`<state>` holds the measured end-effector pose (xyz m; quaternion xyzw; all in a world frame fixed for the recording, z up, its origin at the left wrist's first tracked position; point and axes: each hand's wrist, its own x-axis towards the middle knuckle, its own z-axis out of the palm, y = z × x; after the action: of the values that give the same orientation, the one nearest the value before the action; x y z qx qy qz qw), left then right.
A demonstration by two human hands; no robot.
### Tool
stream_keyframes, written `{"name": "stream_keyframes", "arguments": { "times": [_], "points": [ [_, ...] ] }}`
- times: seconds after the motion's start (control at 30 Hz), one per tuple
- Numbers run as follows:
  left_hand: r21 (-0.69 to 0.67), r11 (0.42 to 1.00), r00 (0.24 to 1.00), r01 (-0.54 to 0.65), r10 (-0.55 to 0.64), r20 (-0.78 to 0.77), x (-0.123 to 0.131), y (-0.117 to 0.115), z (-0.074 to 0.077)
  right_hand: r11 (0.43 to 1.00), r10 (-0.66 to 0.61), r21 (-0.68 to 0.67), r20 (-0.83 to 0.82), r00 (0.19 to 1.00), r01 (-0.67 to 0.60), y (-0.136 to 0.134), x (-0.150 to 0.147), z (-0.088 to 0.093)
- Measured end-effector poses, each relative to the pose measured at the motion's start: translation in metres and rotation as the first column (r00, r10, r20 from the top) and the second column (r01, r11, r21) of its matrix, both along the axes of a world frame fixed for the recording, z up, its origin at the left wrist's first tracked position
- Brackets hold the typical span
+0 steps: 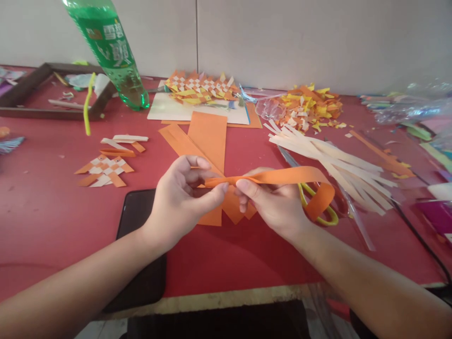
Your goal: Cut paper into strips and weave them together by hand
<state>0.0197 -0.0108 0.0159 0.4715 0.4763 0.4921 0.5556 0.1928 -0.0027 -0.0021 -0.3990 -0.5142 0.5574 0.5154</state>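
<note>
An orange paper strip (pixel 289 175) is stretched between my two hands above the table. My right hand (pixel 278 205) pinches it between thumb and fingers, and its long end loops over to the right. At the strip's left end, my left hand (pixel 173 202) has thumb and fingers closed about it; the exact contact is partly hidden. The strip looks folded lengthwise between the hands. Beneath lie flat orange paper pieces (pixel 210 139), partly covered by my hands. Scissors with yellow handles (pixel 331 218) rest behind the strip's loop.
Pale paper strips (pixel 328 155) fan out at right. A small woven orange-and-white piece (pixel 108 170) lies left, above a black phone-like slab (pixel 150 278). Behind are a green bottle (pixel 115 52), a dark frame (pixel 21 96), more woven pieces (pixel 201 87) and paper scraps (pixel 310 106).
</note>
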Motion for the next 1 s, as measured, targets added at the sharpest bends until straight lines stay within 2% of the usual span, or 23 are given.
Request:
{"name": "stream_keyframes", "arguments": {
  "times": [0.17, 0.37, 0.5, 0.57, 0.67, 0.73, 1.0],
  "points": [
    [-0.006, 0.998, 0.998, -0.06, 0.06, 0.028, -0.001, 0.003, 0.0, 0.999, -0.046, 0.003, -0.015, 0.999, 0.046, 0.004, 0.003, -0.005],
    [0.003, 0.995, 0.991, -0.101, 0.101, 0.092, -0.006, 0.007, -0.007, 0.989, -0.14, -0.051, -0.029, 0.99, 0.138, 0.008, 0.006, -0.002],
    [0.075, 0.992, 0.991, -0.099, 0.091, 0.103, -0.007, 0.008, -0.009, 0.984, -0.175, -0.056, -0.062, 0.983, 0.171, 0.009, 0.007, -0.001],
    [0.093, 0.995, 0.996, -0.039, 0.031, 0.083, -0.005, 0.008, -0.008, 0.988, -0.146, -0.057, -0.043, 0.988, 0.144, 0.008, 0.007, -0.002],
    [0.03, 0.994, 0.994, 0.108, -0.108, 0.017, -0.003, 0.007, -0.006, 0.998, -0.058, -0.037, -0.007, 0.998, 0.058, 0.006, 0.004, -0.003],
    [0.0, 0.986, 0.986, 0.165, -0.165, 0.003, -0.003, 0.006, -0.006, 1.0, 0.001, -0.024, 0.004, 1.0, -0.001, 0.004, 0.003, -0.002],
    [0.004, 0.98, 0.979, 0.201, -0.201, 0.01, -0.003, 0.005, -0.005, 0.994, 0.092, -0.065, 0.098, 0.991, -0.086, -0.002, 0.003, 0.001]
  ]
}}
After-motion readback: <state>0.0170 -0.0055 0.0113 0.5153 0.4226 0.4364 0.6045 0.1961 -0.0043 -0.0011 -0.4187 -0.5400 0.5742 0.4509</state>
